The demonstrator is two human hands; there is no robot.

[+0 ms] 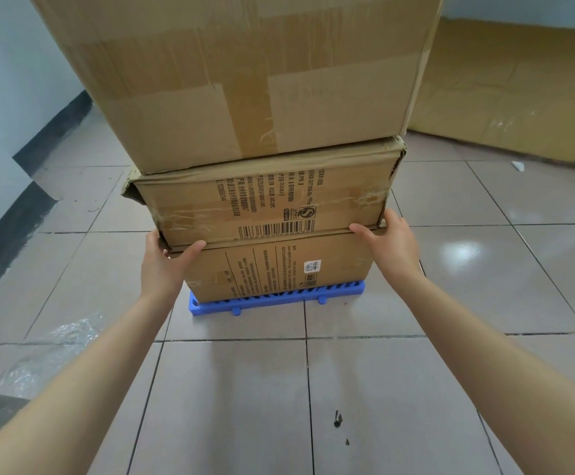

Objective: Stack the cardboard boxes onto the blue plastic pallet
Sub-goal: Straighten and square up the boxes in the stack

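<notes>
Three cardboard boxes stand stacked on the blue plastic pallet (276, 298) in the middle of the tiled floor. The bottom box (279, 269) carries a small white label. On it rests the middle box (262, 204), printed with text and a barcode, its left corner torn. The large taped top box (238, 73) overhangs both. My left hand (164, 255) grips the middle box's lower left corner, thumb on the front face. My right hand (390, 241) grips its lower right corner the same way.
Flattened cardboard (519, 94) leans against the wall at the back right. Crumpled clear plastic film (53, 351) lies on the floor at the left. A wall with a dark baseboard (15, 217) runs along the left. Small dark debris (338, 419) lies on the near tiles.
</notes>
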